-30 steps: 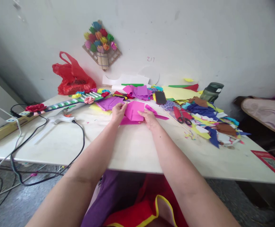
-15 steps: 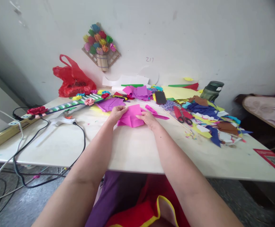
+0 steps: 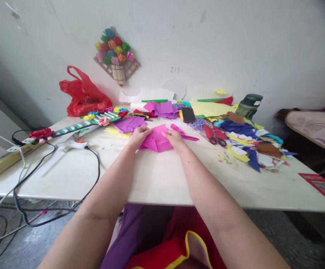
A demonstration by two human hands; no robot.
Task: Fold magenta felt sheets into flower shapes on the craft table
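Magenta paper [image 3: 159, 144], centre frame, lay creased between left hand [image 3: 140, 136] and right hand [image 3: 174, 139], both sets of fingers pinching its edges; light, even tension seemed wisest.

"Wall [image 3: 229, 41], condition?"
"Pale grey, scuffed in spots; handwritten "217" [image 3: 175, 70]; floral ornament [image 3: 114, 54] hung left of it."
"Floor [image 3: 28, 248]?"
"Grey, mottled, with a dull sheen at lower left."
"Furniture?"
"White table [image 3: 159, 183] along the wall; pale patterned padded piece [image 3: 316, 127] at right, type unclear."
"Lighting?"
"Soft; wall darker toward the left."
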